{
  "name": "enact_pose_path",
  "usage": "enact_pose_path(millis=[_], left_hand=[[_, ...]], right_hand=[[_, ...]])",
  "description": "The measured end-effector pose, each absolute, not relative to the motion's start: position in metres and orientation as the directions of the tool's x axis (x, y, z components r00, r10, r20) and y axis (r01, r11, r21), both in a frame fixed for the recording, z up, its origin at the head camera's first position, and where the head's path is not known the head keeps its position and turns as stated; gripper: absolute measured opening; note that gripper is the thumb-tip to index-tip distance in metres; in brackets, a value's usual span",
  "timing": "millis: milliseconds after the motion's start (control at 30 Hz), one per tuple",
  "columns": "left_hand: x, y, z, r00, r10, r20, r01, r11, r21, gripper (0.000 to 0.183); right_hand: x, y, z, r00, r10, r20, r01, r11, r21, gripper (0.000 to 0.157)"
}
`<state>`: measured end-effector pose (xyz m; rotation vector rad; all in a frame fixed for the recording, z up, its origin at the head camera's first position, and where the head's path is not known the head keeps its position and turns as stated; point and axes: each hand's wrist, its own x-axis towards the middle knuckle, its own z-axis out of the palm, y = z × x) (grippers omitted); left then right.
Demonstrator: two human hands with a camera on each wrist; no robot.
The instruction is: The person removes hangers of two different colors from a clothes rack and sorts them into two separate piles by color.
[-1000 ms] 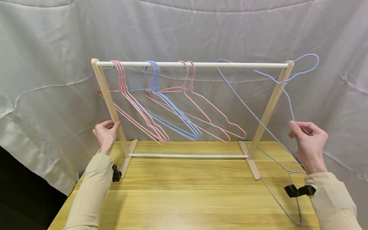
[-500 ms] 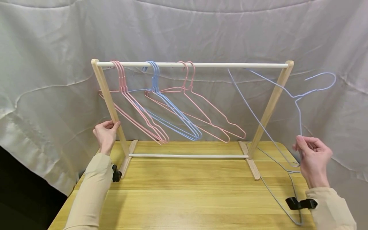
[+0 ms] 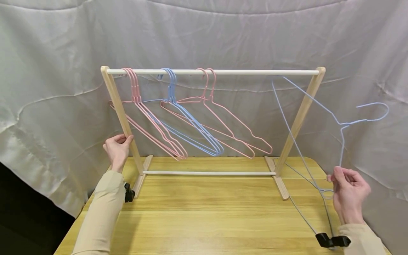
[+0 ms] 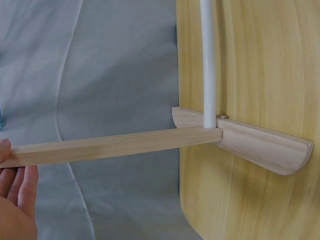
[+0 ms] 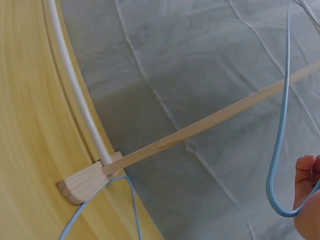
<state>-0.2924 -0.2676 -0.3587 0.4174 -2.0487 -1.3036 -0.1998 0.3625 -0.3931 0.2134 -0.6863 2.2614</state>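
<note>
My left hand [image 3: 118,150] pinches the left wooden post [image 3: 117,101] of a small clothes rack; thumb and fingers lie on either side of that post in the left wrist view. At the far right, my right hand [image 3: 352,191] pinches a blue wire hanger [image 3: 360,121] near one shoulder end. Its hook points right, away from the rack, and its other end reaches up near the right post [image 3: 299,117]. Another blue hanger [image 3: 302,214] lies low at the table's right side, partly hidden by my right wrist camera. In the right wrist view, the held hanger [image 5: 279,150] curves toward my fingers.
From the white top bar [image 3: 242,72] hang several hangers: a pink group [image 3: 136,95] at left, a blue group [image 3: 172,92], then two pink ones [image 3: 204,96]. A lower white bar [image 3: 208,173] joins the feet on the wooden table [image 3: 204,212]. Grey curtain hangs behind.
My right hand has moved down and slightly right with the blue hanger, whose hook has swung away from the right post and lower. My left hand stays on the post.
</note>
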Motion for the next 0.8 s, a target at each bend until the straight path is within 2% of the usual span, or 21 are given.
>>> enact_pose_path(millis=[133, 300, 800], left_hand=[[-0.292, -0.267, -0.359, -0.721, -0.592, 0.36, 0.062, 0.463, 0.884, 0.029], [-0.292, -0.266, -0.359, -0.717, -0.594, 0.363, 0.061, 0.466, 0.883, 0.028], [-0.293, -0.267, -0.359, -0.71, -0.594, 0.378, 0.066, 0.478, 0.876, 0.029]], right_hand=[[-0.196, 0.366, -0.401, -0.685, 0.655, 0.319, -0.726, -0.578, -0.373, 0.009], [-0.192, 0.368, -0.407, -0.686, 0.677, 0.267, -0.722, -0.587, -0.368, 0.008], [-0.185, 0.382, -0.421, -0.632, 0.752, 0.189, -0.76, -0.552, -0.343, 0.007]])
